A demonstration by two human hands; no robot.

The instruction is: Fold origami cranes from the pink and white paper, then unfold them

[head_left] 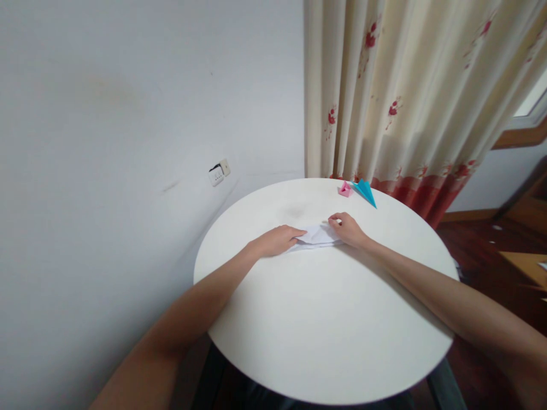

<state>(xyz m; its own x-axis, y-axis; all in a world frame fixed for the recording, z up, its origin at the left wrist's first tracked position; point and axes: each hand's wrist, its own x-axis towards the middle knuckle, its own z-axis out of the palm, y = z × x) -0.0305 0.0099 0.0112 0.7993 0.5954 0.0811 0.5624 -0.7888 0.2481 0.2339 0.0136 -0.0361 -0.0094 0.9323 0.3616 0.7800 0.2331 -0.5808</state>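
Note:
A folded sheet of white paper (317,234) lies on the round white table (333,319), with its layers slightly raised along the near side. My left hand (276,241) grips the paper's left end, thumb and fingers closed on it. At the opposite end, my right hand (347,229) is closed against the paper, its thumb and forefinger curled into a small loop. Part of the right end is hidden under that hand.
A pink folded-paper piece (346,189) and a blue paper plane (365,192) lie near the table's far edge. Behind them hangs a flowered curtain (384,114). The wall at left carries a socket (216,176).

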